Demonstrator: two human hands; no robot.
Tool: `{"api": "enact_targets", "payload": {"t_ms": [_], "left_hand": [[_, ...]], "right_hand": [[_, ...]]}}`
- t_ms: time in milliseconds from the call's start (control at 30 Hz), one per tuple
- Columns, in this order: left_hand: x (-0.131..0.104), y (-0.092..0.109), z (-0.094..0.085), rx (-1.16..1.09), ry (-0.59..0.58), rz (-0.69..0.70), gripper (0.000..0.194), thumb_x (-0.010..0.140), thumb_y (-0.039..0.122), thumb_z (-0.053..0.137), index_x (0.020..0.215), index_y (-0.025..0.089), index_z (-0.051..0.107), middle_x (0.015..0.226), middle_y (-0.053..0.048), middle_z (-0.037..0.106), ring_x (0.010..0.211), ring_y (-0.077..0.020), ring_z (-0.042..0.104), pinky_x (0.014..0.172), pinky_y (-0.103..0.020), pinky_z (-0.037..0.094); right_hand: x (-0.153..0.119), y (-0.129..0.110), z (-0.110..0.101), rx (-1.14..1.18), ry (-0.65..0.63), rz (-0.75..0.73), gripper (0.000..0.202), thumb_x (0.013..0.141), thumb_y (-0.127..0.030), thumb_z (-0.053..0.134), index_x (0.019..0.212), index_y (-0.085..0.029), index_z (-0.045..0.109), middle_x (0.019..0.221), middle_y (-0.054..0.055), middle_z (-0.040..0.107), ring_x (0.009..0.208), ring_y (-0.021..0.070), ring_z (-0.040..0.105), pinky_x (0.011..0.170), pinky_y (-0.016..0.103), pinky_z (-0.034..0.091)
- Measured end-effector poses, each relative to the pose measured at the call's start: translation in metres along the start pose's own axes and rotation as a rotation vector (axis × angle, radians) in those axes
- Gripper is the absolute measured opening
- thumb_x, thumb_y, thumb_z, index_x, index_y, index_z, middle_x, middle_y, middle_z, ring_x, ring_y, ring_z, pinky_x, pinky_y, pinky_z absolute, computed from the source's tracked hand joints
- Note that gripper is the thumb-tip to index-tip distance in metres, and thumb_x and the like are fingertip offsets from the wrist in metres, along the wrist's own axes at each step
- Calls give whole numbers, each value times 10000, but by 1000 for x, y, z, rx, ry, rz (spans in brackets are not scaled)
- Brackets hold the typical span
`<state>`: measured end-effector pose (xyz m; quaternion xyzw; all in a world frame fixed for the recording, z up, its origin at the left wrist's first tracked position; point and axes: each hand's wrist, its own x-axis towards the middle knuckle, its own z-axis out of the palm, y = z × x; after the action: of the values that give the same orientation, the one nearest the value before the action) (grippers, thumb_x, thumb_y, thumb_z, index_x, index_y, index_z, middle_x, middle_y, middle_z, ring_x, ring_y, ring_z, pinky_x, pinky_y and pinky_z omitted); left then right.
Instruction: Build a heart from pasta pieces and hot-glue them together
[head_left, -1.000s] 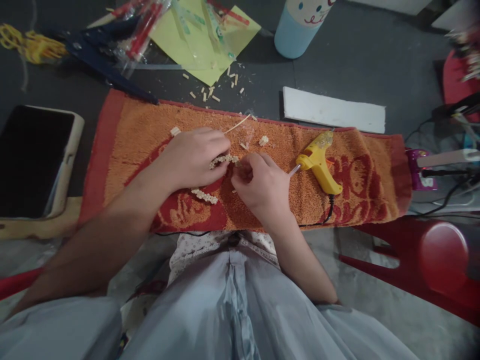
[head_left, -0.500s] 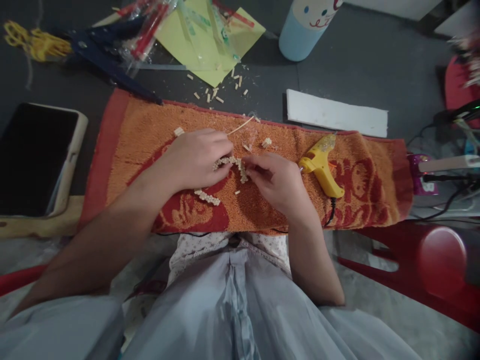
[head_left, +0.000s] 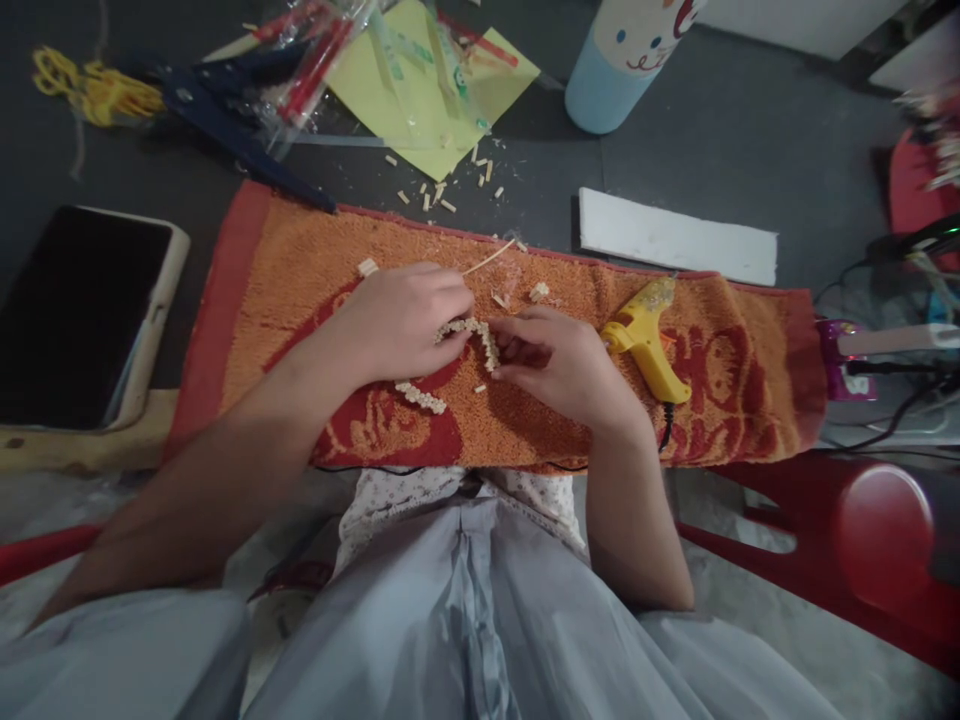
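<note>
Knobbly strip (head_left: 487,342), left grip (head_left: 416,318) pinching, right grip (head_left: 559,362) loosely holding, over orange towel (head_left: 292,250) on dark table (head_left: 720,140).

Lettering, labels, numbers — none legible.

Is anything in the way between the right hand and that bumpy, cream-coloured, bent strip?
No, nothing visible. The right hand is right at the bumpy strip, which the left hand holds. A short, pale stick lies nearer the person, not between.

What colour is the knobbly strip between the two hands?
The knobbly strip is pale cream, best seen in the head view.
</note>
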<state>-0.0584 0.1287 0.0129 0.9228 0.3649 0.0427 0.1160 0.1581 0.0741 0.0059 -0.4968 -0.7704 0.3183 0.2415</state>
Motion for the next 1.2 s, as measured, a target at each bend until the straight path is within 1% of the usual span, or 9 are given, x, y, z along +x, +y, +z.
{"api": "enact_targets", "payload": {"t_ms": [167, 333, 600, 733, 833, 1000, 1200], "left_hand": [[0, 1, -1, -27, 3, 3, 224, 935, 303, 482, 913, 189, 674, 970, -78, 689, 999, -251, 639, 847, -368, 487], [-1, 0, 0, -49, 24, 14, 212, 928, 291, 488, 894, 199, 676, 947, -78, 691, 983, -252, 642, 828, -373, 490], [0, -1, 2, -24, 32, 45, 209, 930, 276, 487, 904, 188, 674, 949, -85, 695, 975, -250, 642, 791, -362, 484], [-1, 0, 1, -29, 45, 43, 206, 930, 276, 491, 895, 187, 673, 941, -77, 696, 960, -236, 640, 782, -345, 477], [-1, 0, 0, -38, 32, 38, 215, 934, 275, 482, 899, 184, 674, 946, -85, 697, 965, -243, 640, 775, -350, 476], [0, -1, 1, -64, 24, 34, 212, 928, 281, 485, 893, 198, 676, 953, -88, 694, 982, -254, 637, 806, -368, 480], [0, -1, 2, -116, 29, -2, 223, 898, 290, 502, 915, 183, 696, 953, -92, 688, 997, -268, 636, 863, -391, 490]], "right_hand": [[0, 2, 2, -3, 20, -48, 334, 781, -118, 759, 1108, -186, 755, 853, 23, 651, 747, 164, 603, 704, 281, 497], [2, 3, 1, -9, 7, -70, 285, 791, -122, 749, 1070, -181, 756, 850, 25, 645, 753, 167, 600, 712, 285, 494], [4, 7, 2, 14, 7, -95, 290, 791, -144, 741, 1078, -183, 760, 848, 24, 639, 747, 169, 598, 715, 292, 495], [4, 8, 2, 35, -1, -98, 281, 797, -145, 733, 1074, -178, 763, 858, 31, 642, 746, 169, 594, 721, 297, 496], [5, 7, 1, 38, -3, -102, 260, 802, -142, 727, 1057, -168, 764, 854, 34, 635, 748, 169, 593, 719, 294, 490], [5, 5, 0, 21, -21, -80, 229, 808, -149, 714, 1028, -190, 765, 848, 32, 629, 767, 179, 599, 731, 300, 493], [5, 5, -1, -1, -31, -68, 269, 803, -155, 724, 1067, -197, 759, 848, 31, 637, 758, 178, 599, 730, 303, 501]]}}
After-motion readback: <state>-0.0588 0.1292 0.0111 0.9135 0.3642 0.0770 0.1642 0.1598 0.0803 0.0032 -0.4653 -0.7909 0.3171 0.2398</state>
